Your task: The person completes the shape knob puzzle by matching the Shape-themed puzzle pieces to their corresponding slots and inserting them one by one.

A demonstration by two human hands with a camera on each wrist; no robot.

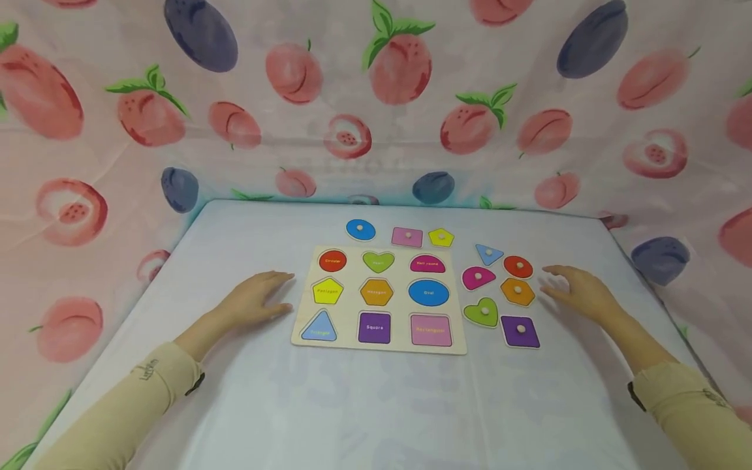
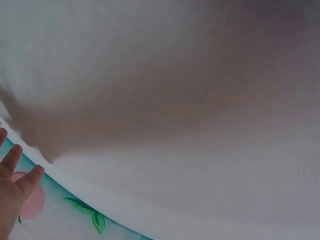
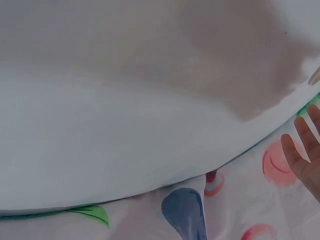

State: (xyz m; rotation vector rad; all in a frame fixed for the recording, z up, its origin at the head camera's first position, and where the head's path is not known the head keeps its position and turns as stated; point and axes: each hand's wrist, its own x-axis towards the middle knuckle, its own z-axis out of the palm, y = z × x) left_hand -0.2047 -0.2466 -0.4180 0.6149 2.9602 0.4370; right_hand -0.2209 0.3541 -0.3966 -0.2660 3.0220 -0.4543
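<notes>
A wooden shape puzzle board (image 1: 346, 319) lies flat on the table, its printed recesses labelled with shape names. My left hand (image 1: 254, 300) is off the board's left side, fingers extended and holding nothing. My right hand (image 1: 581, 294) hovers with loose fingers just right of the orange hexagon piece (image 1: 517, 292) and red circle piece (image 1: 518, 266). Around them lie a blue triangle (image 1: 489, 254), magenta half round (image 1: 478, 278), green heart (image 1: 481, 313) and purple square (image 1: 519, 332). Behind the board are a blue oval (image 1: 361, 230), pink rectangle (image 1: 407, 237) and yellow pentagon (image 1: 441, 237). Each piece has a small knob.
A white cloth covers the table (image 1: 376, 411). Fruit-printed fabric (image 1: 346, 78) hangs behind it and at both sides. In the wrist views the table edge curves past the hands, with shadows cast on the white surface.
</notes>
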